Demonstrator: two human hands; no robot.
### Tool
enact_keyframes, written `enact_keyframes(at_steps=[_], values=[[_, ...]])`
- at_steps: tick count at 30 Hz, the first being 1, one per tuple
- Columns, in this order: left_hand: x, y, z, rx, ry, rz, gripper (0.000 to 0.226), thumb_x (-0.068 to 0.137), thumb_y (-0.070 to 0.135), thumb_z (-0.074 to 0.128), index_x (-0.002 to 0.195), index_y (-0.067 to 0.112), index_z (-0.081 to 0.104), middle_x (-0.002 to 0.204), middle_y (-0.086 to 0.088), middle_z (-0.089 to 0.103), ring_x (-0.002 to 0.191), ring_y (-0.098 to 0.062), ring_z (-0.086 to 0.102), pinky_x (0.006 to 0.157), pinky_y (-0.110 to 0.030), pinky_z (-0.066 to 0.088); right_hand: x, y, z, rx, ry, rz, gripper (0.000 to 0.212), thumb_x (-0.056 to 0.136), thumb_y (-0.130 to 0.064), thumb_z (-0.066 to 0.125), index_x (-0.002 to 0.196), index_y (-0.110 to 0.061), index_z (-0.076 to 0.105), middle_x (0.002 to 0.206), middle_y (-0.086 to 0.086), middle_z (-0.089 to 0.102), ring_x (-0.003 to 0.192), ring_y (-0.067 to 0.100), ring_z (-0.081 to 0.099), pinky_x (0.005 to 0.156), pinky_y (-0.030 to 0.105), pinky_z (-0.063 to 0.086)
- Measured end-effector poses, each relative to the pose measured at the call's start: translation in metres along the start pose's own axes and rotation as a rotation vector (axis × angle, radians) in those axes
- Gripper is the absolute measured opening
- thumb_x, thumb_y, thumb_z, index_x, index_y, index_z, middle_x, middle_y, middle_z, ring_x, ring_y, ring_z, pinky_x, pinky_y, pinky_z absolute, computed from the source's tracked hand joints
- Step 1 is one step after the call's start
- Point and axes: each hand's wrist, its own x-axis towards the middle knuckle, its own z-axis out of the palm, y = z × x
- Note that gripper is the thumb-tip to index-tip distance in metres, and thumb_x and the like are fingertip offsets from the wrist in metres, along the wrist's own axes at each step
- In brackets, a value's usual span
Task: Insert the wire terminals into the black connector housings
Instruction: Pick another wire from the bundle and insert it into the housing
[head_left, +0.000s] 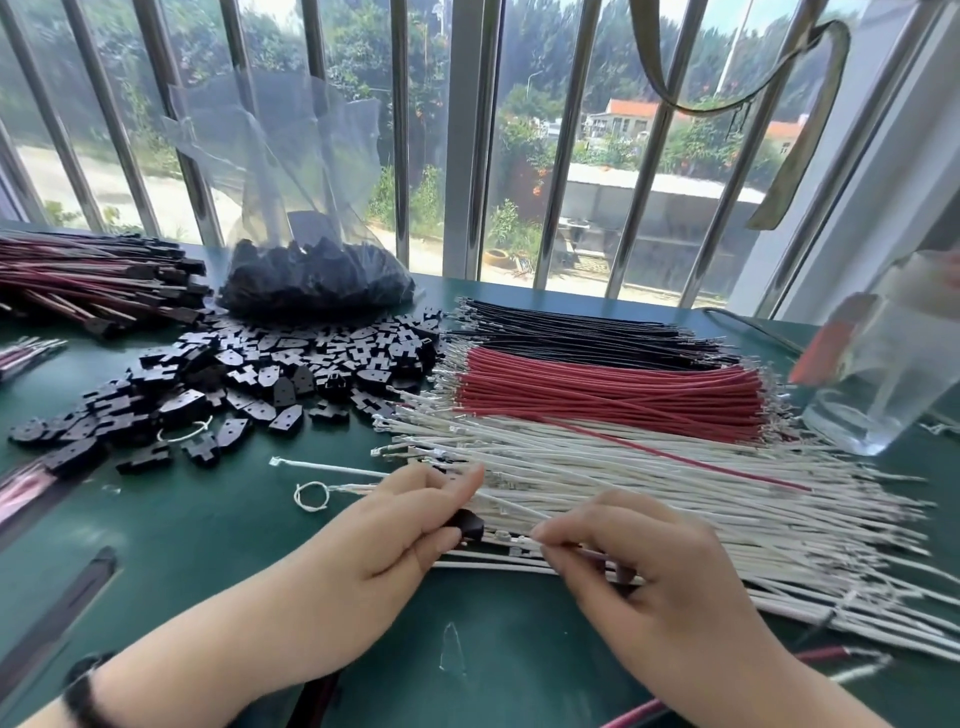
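The left hand (410, 525) is gripping a small black connector housing (470, 524) btwn curled fingers and thumb, just above the green table (218, 525) at approx 6 o'clock of the scene; only its rounded dark end is showing, pointing toward 3 o'clock. The right hand (639, 558) is pinching a white wire (524, 543) w/ thumb and forefinger, its clear-ish metal terminal tip sitting just beside the housing, aiming toward 9 o'clock; the wire's long axis is running roughly 9-to-3 and its tail is disappearing under the palm. Both hands are lying over the near edge of the white wire bundle (675, 478), which is fanning out 9-to-3 w/ terminals at both ends. Beyond it, toward 12 o'clock, the red wire bundle (613, 389) and black wire bundle (582, 327) are lying parallel. A loose pile of black housings (270, 374) is spreading at 10 o'clock, w/ a clear bag of housings (311, 280) behind it and finished harnesses (93, 280) at far left. A clear plastic container (878, 364) is standing at 3 o'clock.
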Motion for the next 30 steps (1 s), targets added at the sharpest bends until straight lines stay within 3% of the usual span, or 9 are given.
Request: enact_keyframes(at_steps=[2,5,8,14,19,22,27,30], values=[[0.001,0.000,-0.001,-0.047,0.056,-0.041,0.045,0.088,0.028,0.058,0.126,0.048,0.046,0.101,0.021,0.053,0.096,0.002,0.055,0.081,-0.006,0.039,0.000,0.000,0.000,-0.023,-0.002,0.006,0.011,0.079,-0.024,0.068,0.086,-0.032,0.070,0.078,-0.019,0.064,0.067,0.003,0.061,0.054,0.012,0.045],[0.002,0.004,-0.003,-0.303,0.170,-0.141,0.041,0.057,0.029,0.075,0.097,0.039,0.073,0.089,0.001,0.066,0.071,-0.013,0.065,0.060,-0.022,0.051,0.000,0.000,0.000,-0.032,0.000,0.012,0.009,0.079,-0.027,0.067,0.085,-0.032,0.071,0.080,-0.020,0.065,0.068,0.003,0.063,0.056,0.021,0.051],[0.001,0.009,-0.003,-0.409,0.145,-0.142,0.041,0.043,0.026,0.081,0.084,0.026,0.077,0.084,-0.003,0.071,0.052,-0.011,0.062,0.051,-0.018,0.050,0.000,0.000,-0.001,-0.014,-0.009,0.002,0.010,0.081,-0.034,0.060,0.085,-0.031,0.069,0.081,-0.019,0.064,0.066,0.005,0.062,0.055,0.027,0.051],[0.004,0.012,-0.003,-0.461,0.116,-0.190,0.038,0.045,0.031,0.091,0.079,0.025,0.078,0.082,-0.008,0.073,0.054,-0.017,0.064,0.053,-0.022,0.053,0.001,0.000,-0.002,-0.019,-0.027,-0.025,0.009,0.082,-0.034,0.059,0.087,-0.031,0.066,0.082,-0.019,0.062,0.063,0.006,0.060,0.054,0.031,0.051],[0.004,0.008,-0.007,-0.479,0.088,-0.199,0.058,0.033,0.054,0.089,0.081,0.024,0.077,0.078,-0.012,0.072,0.055,-0.017,0.064,0.057,-0.021,0.053,0.001,-0.001,-0.004,-0.015,-0.043,-0.001,0.013,0.083,-0.037,0.056,0.089,-0.032,0.067,0.082,-0.020,0.063,0.068,0.004,0.061,0.057,0.028,0.051],[0.004,0.007,-0.007,-0.484,0.067,-0.207,0.060,0.031,0.057,0.089,0.080,0.024,0.077,0.076,-0.012,0.070,0.055,-0.016,0.063,0.057,-0.022,0.052,0.001,-0.001,-0.006,-0.041,-0.063,0.002,0.014,0.083,-0.037,0.057,0.089,-0.032,0.068,0.078,-0.017,0.062,0.068,0.004,0.060,0.057,0.028,0.051],[0.005,0.007,-0.008,-0.504,-0.014,-0.253,0.056,0.035,0.052,0.089,0.082,0.023,0.077,0.067,-0.004,0.070,0.053,-0.015,0.063,0.057,-0.018,0.050,0.000,-0.002,-0.008,-0.093,-0.140,-0.008,0.012,0.084,-0.035,0.057,0.090,-0.033,0.067,0.076,-0.017,0.059,0.067,0.001,0.056,0.054,0.024,0.048],[0.005,0.008,-0.007,-0.487,-0.020,-0.280,0.048,0.037,0.040,0.089,0.081,0.022,0.077,0.066,-0.005,0.068,0.053,-0.015,0.062,0.056,-0.020,0.050,-0.001,-0.002,-0.008,-0.046,-0.136,0.034,0.010,0.084,-0.031,0.060,0.092,-0.033,0.066,0.076,-0.016,0.059,0.069,0.003,0.058,0.058,0.023,0.048]])
